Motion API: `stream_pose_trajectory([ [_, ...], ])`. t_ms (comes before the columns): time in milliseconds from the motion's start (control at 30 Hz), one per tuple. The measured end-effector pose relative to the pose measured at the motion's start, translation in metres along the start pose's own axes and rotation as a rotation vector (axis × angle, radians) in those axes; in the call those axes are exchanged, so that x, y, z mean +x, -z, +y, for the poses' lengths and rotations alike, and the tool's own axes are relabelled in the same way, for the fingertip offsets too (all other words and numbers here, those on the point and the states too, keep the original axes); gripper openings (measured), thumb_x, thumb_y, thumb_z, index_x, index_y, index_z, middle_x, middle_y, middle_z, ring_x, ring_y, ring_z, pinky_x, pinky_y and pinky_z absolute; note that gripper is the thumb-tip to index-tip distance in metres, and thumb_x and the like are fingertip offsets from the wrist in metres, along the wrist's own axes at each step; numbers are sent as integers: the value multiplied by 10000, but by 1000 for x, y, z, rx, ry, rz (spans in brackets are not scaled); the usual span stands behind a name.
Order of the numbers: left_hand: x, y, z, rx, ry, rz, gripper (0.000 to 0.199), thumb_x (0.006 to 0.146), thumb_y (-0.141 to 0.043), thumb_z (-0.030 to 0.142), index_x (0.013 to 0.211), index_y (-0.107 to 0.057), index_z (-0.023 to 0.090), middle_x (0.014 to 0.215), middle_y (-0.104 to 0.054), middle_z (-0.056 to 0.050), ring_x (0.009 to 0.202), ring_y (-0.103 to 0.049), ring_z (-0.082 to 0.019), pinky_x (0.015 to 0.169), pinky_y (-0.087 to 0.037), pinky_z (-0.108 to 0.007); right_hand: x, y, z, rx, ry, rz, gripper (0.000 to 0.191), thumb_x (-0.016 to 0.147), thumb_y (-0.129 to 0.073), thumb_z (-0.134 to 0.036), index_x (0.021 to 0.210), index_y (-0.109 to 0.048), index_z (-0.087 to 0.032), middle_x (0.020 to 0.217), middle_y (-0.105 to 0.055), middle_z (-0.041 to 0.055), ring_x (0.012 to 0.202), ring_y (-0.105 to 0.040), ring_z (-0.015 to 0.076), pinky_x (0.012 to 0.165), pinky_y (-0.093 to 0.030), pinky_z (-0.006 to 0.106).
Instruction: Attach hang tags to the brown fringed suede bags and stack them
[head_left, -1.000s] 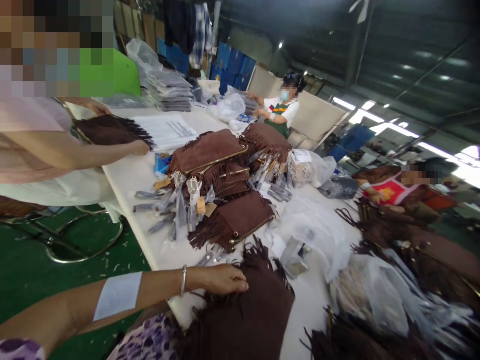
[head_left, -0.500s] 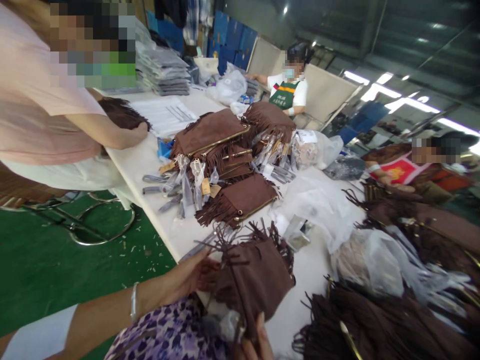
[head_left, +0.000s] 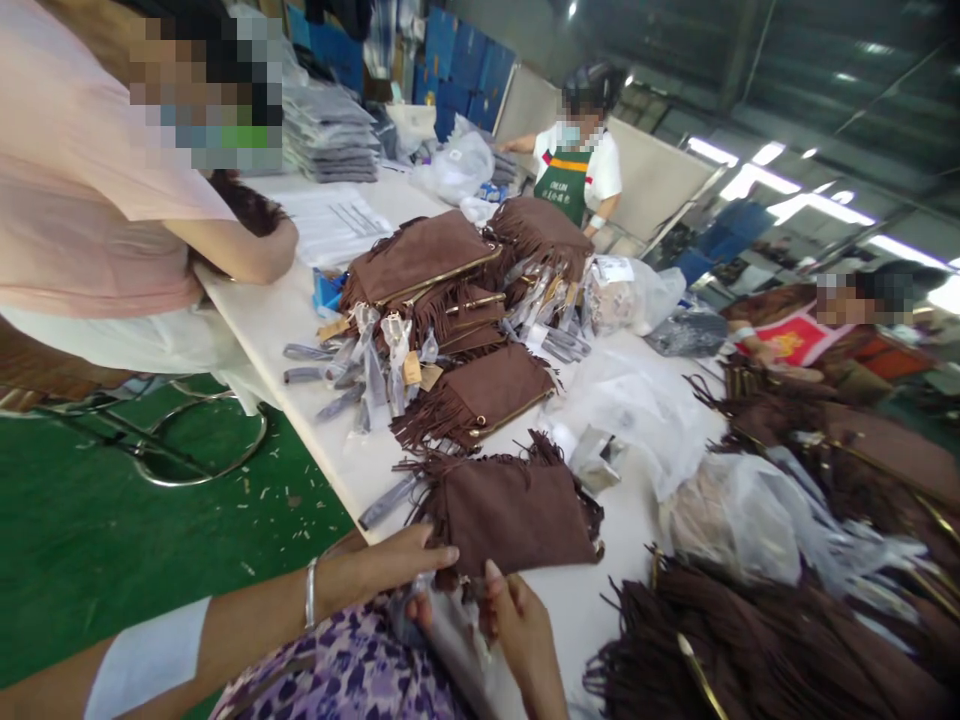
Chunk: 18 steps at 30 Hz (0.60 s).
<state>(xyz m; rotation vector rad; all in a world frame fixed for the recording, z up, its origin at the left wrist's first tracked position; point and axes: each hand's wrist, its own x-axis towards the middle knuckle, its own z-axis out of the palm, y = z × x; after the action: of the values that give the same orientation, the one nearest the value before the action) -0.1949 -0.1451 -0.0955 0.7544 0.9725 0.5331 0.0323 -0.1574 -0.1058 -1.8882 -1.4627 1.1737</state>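
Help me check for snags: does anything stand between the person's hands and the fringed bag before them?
Nothing visible does. The left hand lies at the near left corner of the bag, the right hand by its near edge. Plastic wrapping shows between the hands, apparently blocking neither.

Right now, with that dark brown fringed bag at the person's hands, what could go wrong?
The dark brown, suede-looking fringed bag lies by the near edge of the white table, so a tug might pull it off. Its loose fringe sits close to the brown, gold-edged bag just beyond and could tangle. The clear, crinkled plastic wrapping between the left fingers and right fingers might snag or tear if pulled.
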Motion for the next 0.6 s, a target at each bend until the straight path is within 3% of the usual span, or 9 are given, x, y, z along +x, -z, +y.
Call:
stream_pose_trajectory([
  [100, 12, 11, 10, 118, 46, 129, 567, 812, -535, 694, 1049, -509, 180, 764, -673, -46, 471, -596, -179, 466, -395, -258, 19, 33, -3, -417, 185, 203, 463, 939, -367, -599, 918, -651, -233, 818, -707, 52, 742, -657, 211, 702, -473, 306],
  [167, 20, 16, 17, 244, 70, 116, 518, 815, -526, 667, 976, -536, 175, 660, -639, -29, 463, -576, -176, 468, -377, -249, 35, 45, -8, -624, 385, 331, 438, 961, -369, -535, 1108, -652, -235, 1154, -670, 111, 1033, -624, 263, 882, -457, 375],
  [233, 24, 21, 25, 359, 78, 75, 468, 805, -542, 622, 920, -556, 168, 655, -648, -41, 436, -535, -154, 448, -337, -235, 45, 47, -11, -798, 548, 342, 410, 963, -415, -471, 1221, -637, -242, 1355, -561, 131, 1216, -520, 307, 993, -399, 441],
  [367, 23, 31, 38, 458, 119, -27, 394, 776, -565, 523, 943, -555, 166, 685, -682, -65, 362, -439, -125, 390, -279, -227, 35, 28, 14, -982, 572, 366, 378, 935, -499, -407, 1275, -623, -299, 1284, -616, 122, 1138, -563, 328, 927, -438, 473],
  [467, 29, 39, 41, 500, 133, -89, 352, 759, -561, 472, 937, -572, 169, 624, -664, -54, 347, -421, -133, 366, -277, -227, 19, 6, 55, -962, 527, 534, 385, 882, -554, -487, 1198, -680, -308, 1168, -664, 148, 1038, -606, 366, 822, -477, 492],
  [533, 41, 41, 38, 524, 120, -63, 323, 749, -556, 449, 909, -570, 169, 576, -639, -45, 347, -424, -136, 364, -284, -223, 18, -3, 77, -916, 512, 636, 432, 853, -577, -549, 1187, -691, -299, 1154, -661, 165, 1034, -610, 383, 808, -485, 508],
  [600, 61, 38, 35, 549, 120, 6, 325, 741, -550, 455, 898, -544, 170, 534, -613, -40, 331, -416, -133, 359, -283, -221, 28, -1, 84, -869, 529, 675, 474, 861, -563, -565, 1238, -662, -294, 1210, -636, 164, 1088, -590, 381, 864, -478, 525],
])
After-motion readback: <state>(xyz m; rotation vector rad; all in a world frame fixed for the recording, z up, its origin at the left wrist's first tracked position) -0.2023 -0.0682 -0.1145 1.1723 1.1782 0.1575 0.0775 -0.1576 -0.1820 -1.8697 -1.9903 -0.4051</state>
